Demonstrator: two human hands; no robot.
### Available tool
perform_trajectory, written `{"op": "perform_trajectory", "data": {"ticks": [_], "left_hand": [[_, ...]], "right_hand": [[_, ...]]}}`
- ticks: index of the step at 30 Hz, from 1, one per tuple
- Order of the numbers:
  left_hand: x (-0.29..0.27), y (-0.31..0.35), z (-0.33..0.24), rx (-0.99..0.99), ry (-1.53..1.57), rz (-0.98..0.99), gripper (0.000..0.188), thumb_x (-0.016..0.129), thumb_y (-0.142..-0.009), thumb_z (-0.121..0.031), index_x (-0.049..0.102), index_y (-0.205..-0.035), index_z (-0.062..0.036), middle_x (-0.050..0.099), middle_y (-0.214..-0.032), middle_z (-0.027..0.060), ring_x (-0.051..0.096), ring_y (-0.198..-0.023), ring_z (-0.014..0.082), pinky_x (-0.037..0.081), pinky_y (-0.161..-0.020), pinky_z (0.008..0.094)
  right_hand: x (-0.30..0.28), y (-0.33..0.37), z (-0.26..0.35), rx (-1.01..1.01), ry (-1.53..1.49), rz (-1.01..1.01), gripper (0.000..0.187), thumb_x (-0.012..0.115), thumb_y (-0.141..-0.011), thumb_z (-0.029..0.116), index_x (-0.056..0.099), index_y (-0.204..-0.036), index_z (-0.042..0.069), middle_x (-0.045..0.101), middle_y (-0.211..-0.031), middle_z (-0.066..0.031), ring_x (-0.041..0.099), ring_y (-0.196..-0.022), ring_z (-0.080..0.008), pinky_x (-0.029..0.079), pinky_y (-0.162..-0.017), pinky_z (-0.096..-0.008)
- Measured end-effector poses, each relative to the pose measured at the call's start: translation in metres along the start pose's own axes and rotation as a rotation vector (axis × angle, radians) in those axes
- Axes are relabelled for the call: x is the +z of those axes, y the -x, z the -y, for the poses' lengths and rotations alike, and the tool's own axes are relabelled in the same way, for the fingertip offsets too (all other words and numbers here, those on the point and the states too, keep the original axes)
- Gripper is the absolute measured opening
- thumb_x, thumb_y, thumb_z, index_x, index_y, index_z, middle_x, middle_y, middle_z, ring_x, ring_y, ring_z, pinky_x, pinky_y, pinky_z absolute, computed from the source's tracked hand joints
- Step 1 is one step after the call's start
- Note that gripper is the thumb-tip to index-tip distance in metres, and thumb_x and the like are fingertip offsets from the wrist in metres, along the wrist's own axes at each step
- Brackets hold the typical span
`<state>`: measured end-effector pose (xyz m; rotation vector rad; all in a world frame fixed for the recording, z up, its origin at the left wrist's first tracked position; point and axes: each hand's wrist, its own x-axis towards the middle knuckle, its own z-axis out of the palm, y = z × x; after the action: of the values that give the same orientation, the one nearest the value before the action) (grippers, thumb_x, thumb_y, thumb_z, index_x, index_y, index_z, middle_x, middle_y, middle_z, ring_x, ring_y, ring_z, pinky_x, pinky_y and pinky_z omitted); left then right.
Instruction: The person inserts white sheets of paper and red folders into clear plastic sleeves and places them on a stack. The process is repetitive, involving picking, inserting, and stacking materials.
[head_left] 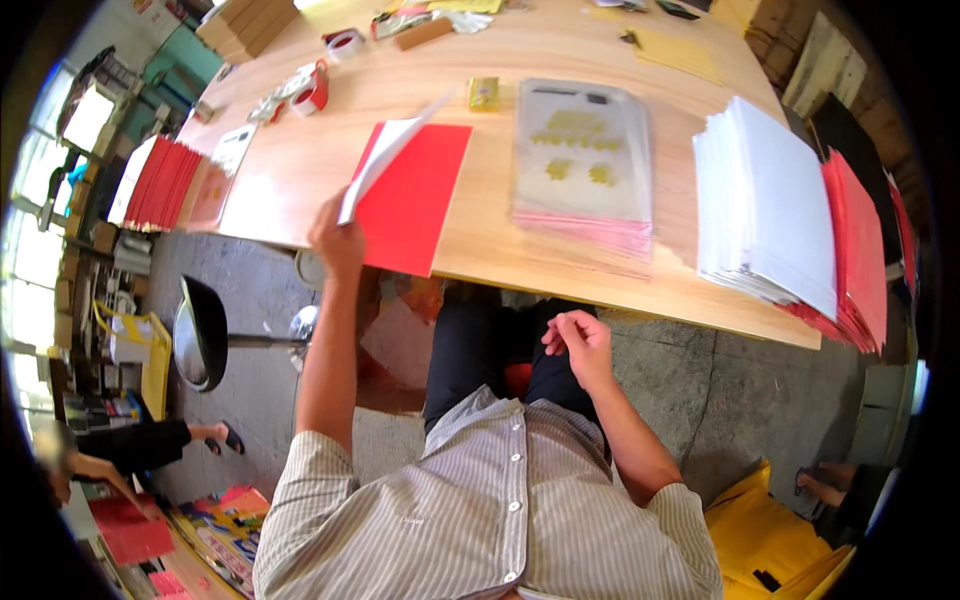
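At the table's front edge my left hand (340,238) is closed on the near left part of a red paper folder (415,205). Its raised leaf (382,158) shows white and stands up at a slant, while the red part lies flat, its near corner reaching over the edge. My right hand (583,345) hangs above my thigh with its fingers curled in, and nothing shows in it. Beyond it lies a stack of clear plastic bags (583,190) with gold print and pinkish lower edges.
Piles of white sheets (765,200) and red folders (852,250) lean at the table's right. Another red stack (155,185) stands at the left edge. Tape rolls (345,45) and a small yellow box (484,93) lie farther back. A black stool (200,335) stands at left; other people are nearby.
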<state>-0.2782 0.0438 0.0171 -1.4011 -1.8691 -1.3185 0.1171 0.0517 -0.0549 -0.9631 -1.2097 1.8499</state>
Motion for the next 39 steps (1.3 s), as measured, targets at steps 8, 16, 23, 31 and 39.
{"op": "perform_trajectory", "data": {"ticks": [8, 16, 23, 31, 39], "left_hand": [[-0.016, -0.078, -0.106, -0.041, 0.444, -0.036, 0.014, 0.071, -0.093, -0.007, 0.073, -0.103, 0.003, 0.073, -0.088, 0.007, 0.065, -0.08, 0.0119, 0.052, -0.073, 0.026], [0.045, -0.019, -0.129, -0.415, 0.766, 0.38, 0.023, 0.079, -0.089, -0.014, 0.073, -0.102, 0.0035, 0.07, -0.089, 0.0015, 0.061, -0.084, 0.0097, 0.05, -0.076, 0.0267], [0.077, -0.003, -0.117, -0.442, 0.918, 0.575, 0.019, 0.077, -0.089, -0.009, 0.073, -0.104, 0.0032, 0.072, -0.093, 0.0018, 0.063, -0.086, 0.0102, 0.051, -0.078, 0.0276], [0.105, 0.018, -0.097, -0.566, 1.03, 0.816, 0.029, 0.076, -0.086, -0.002, 0.067, -0.114, -0.0013, 0.069, -0.104, 0.0024, 0.064, -0.097, 0.0149, 0.052, -0.088, 0.0322], [0.073, 0.009, -0.127, -0.403, 0.931, 0.852, 0.04, 0.079, -0.082, 0.0, 0.064, -0.119, 0.0003, 0.068, -0.11, 0.0038, 0.062, -0.103, 0.0142, 0.052, -0.09, 0.0327]], "right_hand": [[-0.016, -0.079, 0.142, -0.845, 0.427, -0.224, 0.082, 0.084, -0.078, 0.015, 0.043, -0.147, 0.001, 0.053, -0.143, -0.0173, 0.047, -0.136, -0.0229, 0.038, -0.111, -0.0404], [-0.093, -0.063, 0.121, -0.243, 0.235, 0.051, 0.061, 0.087, -0.076, 0.01, 0.059, -0.129, -0.002, 0.07, -0.116, -0.011, 0.066, -0.106, -0.0189, 0.054, -0.092, -0.0335], [-0.106, -0.05, 0.118, -0.305, 0.274, -0.116, 0.029, 0.08, -0.085, 0.008, 0.071, -0.112, 0.0, 0.074, -0.103, -0.0054, 0.066, -0.094, -0.0097, 0.055, -0.085, -0.0287], [-0.12, -0.054, 0.104, -0.304, 0.231, -0.026, 0.036, 0.082, -0.083, 0.012, 0.07, -0.115, 0.001, 0.074, -0.103, -0.0045, 0.066, -0.094, -0.012, 0.054, -0.085, -0.0304], [-0.096, 0.004, 0.124, -0.345, 0.594, -0.166, 0.035, 0.074, -0.089, 0.016, 0.066, -0.118, -0.002, 0.072, -0.105, -0.0101, 0.066, -0.098, -0.0165, 0.052, -0.086, -0.0339]]}}
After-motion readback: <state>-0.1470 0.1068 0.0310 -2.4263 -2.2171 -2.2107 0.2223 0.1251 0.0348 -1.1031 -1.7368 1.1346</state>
